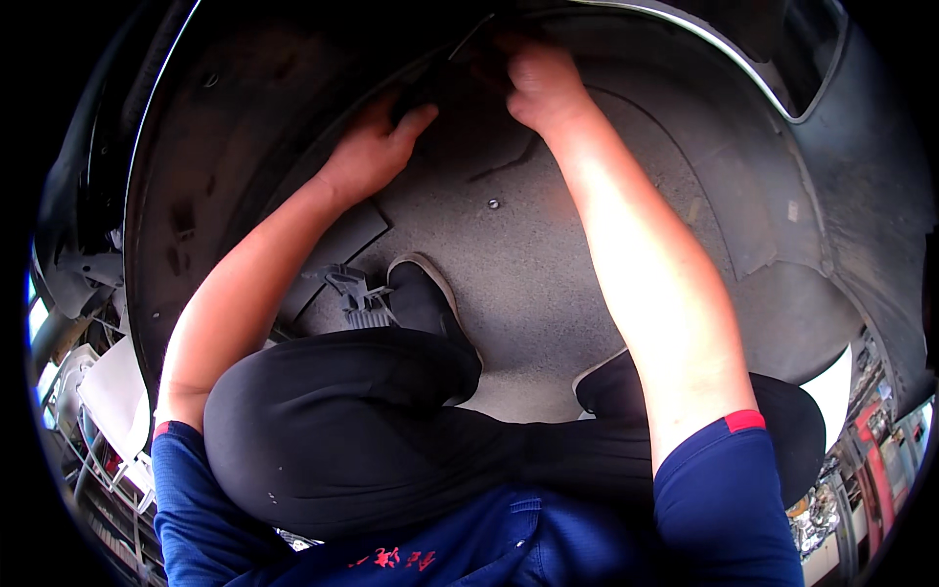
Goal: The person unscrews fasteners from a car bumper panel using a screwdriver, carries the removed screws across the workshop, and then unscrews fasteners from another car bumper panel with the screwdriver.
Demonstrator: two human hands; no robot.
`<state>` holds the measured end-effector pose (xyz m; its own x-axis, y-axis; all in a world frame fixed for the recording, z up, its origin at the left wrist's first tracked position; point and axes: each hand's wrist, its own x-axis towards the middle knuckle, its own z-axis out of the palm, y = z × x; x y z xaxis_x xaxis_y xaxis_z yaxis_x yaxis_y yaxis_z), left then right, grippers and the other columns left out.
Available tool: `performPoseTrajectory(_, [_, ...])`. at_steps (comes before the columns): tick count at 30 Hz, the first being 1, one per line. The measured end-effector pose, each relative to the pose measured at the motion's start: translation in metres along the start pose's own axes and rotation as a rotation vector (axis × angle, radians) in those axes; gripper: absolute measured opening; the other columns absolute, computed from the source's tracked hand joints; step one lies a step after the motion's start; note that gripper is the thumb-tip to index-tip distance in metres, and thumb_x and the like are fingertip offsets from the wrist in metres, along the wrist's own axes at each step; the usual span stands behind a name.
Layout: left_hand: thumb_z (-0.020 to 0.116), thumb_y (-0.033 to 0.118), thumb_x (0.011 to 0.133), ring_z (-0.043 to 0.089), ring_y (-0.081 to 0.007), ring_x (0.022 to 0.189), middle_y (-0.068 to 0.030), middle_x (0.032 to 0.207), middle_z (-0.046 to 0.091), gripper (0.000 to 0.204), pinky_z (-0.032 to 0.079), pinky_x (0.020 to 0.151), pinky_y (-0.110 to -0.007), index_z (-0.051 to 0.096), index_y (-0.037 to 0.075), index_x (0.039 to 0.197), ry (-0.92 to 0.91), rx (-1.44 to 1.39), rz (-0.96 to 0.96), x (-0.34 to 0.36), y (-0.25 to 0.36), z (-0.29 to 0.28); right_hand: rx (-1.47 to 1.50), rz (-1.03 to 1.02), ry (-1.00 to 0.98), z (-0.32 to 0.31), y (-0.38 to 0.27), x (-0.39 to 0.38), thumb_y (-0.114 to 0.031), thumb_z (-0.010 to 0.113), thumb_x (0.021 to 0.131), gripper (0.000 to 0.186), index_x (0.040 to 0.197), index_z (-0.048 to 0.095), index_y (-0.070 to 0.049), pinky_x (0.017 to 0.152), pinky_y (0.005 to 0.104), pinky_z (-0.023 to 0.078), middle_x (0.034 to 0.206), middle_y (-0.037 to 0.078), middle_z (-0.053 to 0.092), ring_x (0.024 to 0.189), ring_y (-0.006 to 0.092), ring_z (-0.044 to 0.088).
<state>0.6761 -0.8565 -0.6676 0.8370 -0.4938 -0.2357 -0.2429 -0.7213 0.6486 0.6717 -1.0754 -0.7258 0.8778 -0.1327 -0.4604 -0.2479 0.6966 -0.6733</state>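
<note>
A large dark curved panel (245,127), like a wheel-arch liner, arches around my arms. My left hand (372,152) is at its shadowed inner edge, thumb apart from the fingers and a dark part between them. The fingertips are lost in shadow, so what that part is stays unclear. To its right and slightly farther off, my right hand (543,86) is closed, with its fingers curled into the dark. Anything it holds is hidden. Between the two hands a thin pale line runs up along a dark edge.
Below lies the grey speckled floor (528,293) with a small round metal piece (493,204) on it. A grey ribbed plastic part (364,301) lies beside my left shoe (423,293). Vehicle bodywork (871,166) curves along the right. Cluttered shelves (875,440) stand behind at right.
</note>
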Motion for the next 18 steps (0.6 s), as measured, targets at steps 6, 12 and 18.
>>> performPoseTrajectory(6, [0.061,0.039,0.097,0.057,-0.0152,0.056,-0.0104,0.074,0.061,0.053,0.050,0.059,-0.032,0.057,-0.001,0.132,-0.033,0.040,-0.004,0.001,0.002,-0.004,-0.005,0.027,-0.004,0.007,-0.003,-0.003,-0.012,0.063,0.093,0.029,0.122,0.063,-0.011,0.084,0.0390,0.056,0.109,0.005,0.069,0.095,0.0218,0.067])
performPoseTrajectory(12, [0.061,0.039,0.097,0.059,-0.0166,0.058,-0.0118,0.077,0.063,0.053,0.051,0.061,-0.033,0.057,-0.001,0.132,-0.022,0.059,0.013,-0.001,-0.002,-0.005,-0.007,-0.010,0.020,0.020,-0.005,-0.012,-0.012,0.063,0.093,0.028,0.121,0.063,-0.011,0.084,0.0381,0.056,0.109,0.005,0.069,0.094,0.0205,0.066])
performPoseTrajectory(18, [0.062,0.041,0.096,0.069,-0.0337,0.085,-0.0258,0.103,0.068,0.056,0.053,0.085,-0.040,0.057,-0.001,0.133,0.102,0.324,0.147,0.004,-0.009,-0.003,-0.208,-0.424,-0.160,0.002,0.009,0.002,-0.011,0.064,0.093,0.026,0.120,0.065,-0.011,0.084,0.0371,0.056,0.112,0.006,0.068,0.098,0.0212,0.065])
